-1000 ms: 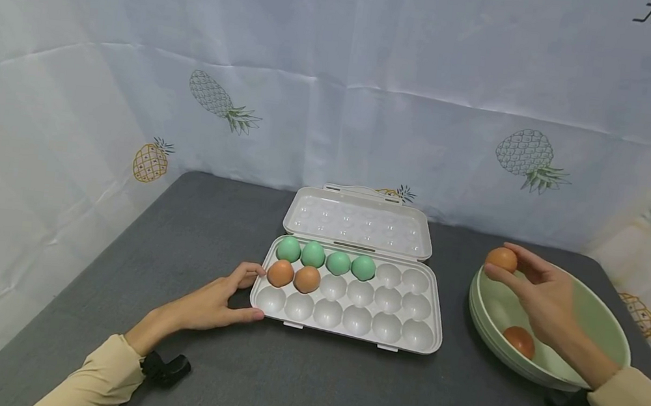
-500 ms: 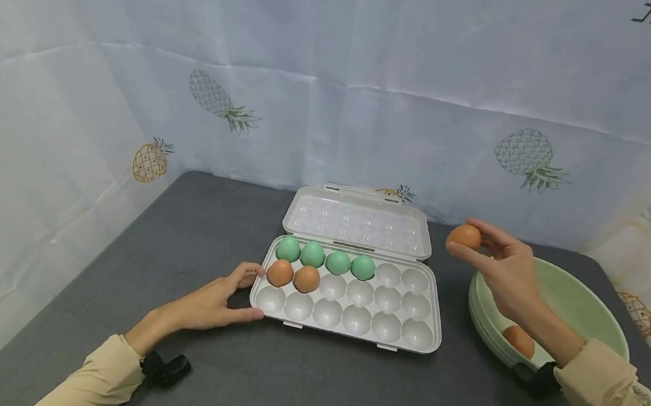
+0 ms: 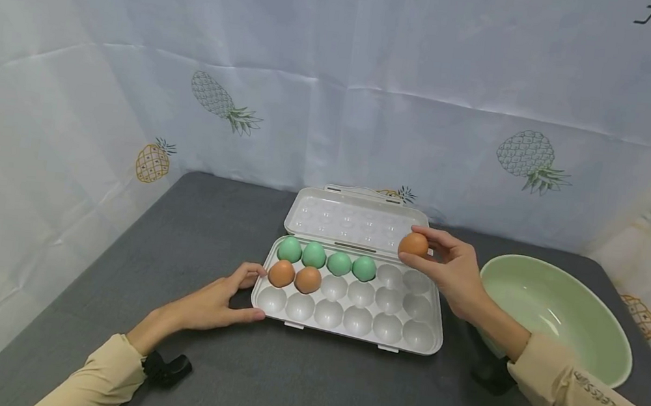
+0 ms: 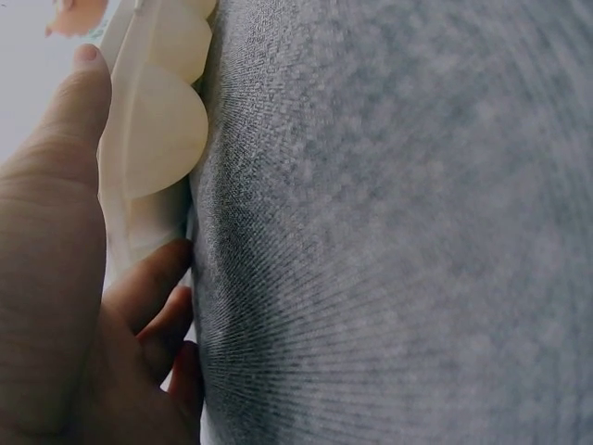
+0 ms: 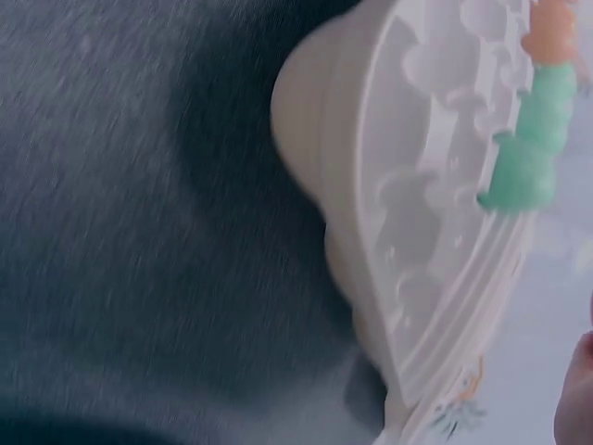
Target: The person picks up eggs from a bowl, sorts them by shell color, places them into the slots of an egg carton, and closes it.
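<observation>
My right hand pinches a brown egg between thumb and fingertips, above the back right corner of the white egg box. Only a bit of that hand enters the right wrist view, at its right edge. The box lies open; green eggs fill part of its back row, and two brown eggs sit at the left of the middle row. At the left end my left hand holds the box's front corner, thumb at the front edge and fingers on the side. The left wrist view shows its fingers against the box.
To the right stands a pale green oval bowl, partly behind my right forearm. The box's lid lies folded back. A grey cloth covers the table, and a curtain with printed pineapples hangs behind.
My right hand has carried the brown egg leftward from over the bowl to the egg box. The brown egg in the bowl is now out of sight. My left hand has stayed put.
</observation>
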A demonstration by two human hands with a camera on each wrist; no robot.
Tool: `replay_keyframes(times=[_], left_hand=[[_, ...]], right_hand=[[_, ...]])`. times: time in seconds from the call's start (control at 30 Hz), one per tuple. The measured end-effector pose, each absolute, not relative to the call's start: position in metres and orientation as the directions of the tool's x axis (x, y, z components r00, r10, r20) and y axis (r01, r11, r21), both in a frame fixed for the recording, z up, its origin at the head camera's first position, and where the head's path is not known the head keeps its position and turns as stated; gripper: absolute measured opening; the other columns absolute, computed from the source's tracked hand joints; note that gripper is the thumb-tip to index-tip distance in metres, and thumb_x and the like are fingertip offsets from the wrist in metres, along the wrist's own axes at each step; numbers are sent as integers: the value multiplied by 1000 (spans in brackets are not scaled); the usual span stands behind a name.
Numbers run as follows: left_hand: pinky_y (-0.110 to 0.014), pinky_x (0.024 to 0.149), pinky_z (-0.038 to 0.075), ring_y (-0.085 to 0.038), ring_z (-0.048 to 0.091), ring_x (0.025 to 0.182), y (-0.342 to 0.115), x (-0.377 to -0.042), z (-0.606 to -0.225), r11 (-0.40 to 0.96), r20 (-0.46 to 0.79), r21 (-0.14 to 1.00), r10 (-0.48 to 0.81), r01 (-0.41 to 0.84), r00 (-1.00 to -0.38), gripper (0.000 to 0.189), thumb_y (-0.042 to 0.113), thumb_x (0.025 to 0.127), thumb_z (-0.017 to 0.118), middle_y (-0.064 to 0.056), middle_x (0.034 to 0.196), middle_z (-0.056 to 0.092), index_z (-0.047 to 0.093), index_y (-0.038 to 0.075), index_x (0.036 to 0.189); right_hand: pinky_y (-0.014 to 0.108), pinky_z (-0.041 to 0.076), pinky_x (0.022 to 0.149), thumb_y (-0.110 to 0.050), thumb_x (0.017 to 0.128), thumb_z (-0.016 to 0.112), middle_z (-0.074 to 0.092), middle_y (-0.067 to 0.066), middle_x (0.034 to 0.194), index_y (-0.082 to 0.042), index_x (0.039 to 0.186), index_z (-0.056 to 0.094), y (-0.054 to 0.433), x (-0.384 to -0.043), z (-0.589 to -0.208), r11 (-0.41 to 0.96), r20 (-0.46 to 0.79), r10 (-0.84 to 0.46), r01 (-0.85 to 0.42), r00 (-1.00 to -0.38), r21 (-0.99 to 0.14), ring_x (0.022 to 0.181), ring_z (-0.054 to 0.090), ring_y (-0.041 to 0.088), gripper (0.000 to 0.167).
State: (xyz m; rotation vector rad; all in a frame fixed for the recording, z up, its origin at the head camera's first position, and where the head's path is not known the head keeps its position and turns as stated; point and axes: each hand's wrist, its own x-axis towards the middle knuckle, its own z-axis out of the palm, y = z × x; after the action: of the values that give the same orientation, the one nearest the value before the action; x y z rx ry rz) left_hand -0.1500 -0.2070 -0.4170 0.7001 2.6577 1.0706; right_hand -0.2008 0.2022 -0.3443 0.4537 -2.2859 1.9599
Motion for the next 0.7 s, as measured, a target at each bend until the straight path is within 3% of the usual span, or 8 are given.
replay_keyframes(times=[0.2, 0.3, 0.47, 0.7], left_hand=[[-60, 113, 38, -31, 52, 142, -206, -149, -416, 640, -16, 691, 480, 337, -877, 68, 48, 94, 72, -15, 147, 59, 33, 23, 144], [-60, 113, 38, -31, 52, 142, -206, -149, -416, 642, -16, 687, 481, 340, -876, 68, 48, 94, 71, -15, 147, 59, 33, 22, 144], [-61, 112, 38, -33, 53, 141, -207, -150, -417, 639, -4, 683, 487, 353, -874, 67, 48, 95, 71, -17, 146, 59, 33, 21, 144], [-61, 112, 38, -32, 52, 142, -208, -150, -418, 644, -7, 678, 486, 353, -874, 68, 48, 95, 71, -16, 147, 59, 33, 22, 144]], right_hand=[[18, 56, 91, 1, 83, 82, 67, -12, 116, -4, 127, 67, 184, -199, -355, 166, 225, -228, -265, -947, -950, 103, 66, -1, 47], [19, 55, 94, 1, 81, 83, 67, -1, 122, 2, 128, 66, 175, -197, -360, 195, 224, -259, -278, -939, -941, 106, 65, -1, 49], [22, 56, 96, 1, 77, 86, 66, 19, 126, 2, 125, 68, 160, -193, -367, 199, 225, -293, -290, -929, -936, 105, 65, -1, 51], [25, 56, 96, 3, 77, 85, 65, 26, 129, 7, 126, 66, 147, -190, -375, 188, 241, -351, -320, -905, -929, 104, 65, -3, 53]])
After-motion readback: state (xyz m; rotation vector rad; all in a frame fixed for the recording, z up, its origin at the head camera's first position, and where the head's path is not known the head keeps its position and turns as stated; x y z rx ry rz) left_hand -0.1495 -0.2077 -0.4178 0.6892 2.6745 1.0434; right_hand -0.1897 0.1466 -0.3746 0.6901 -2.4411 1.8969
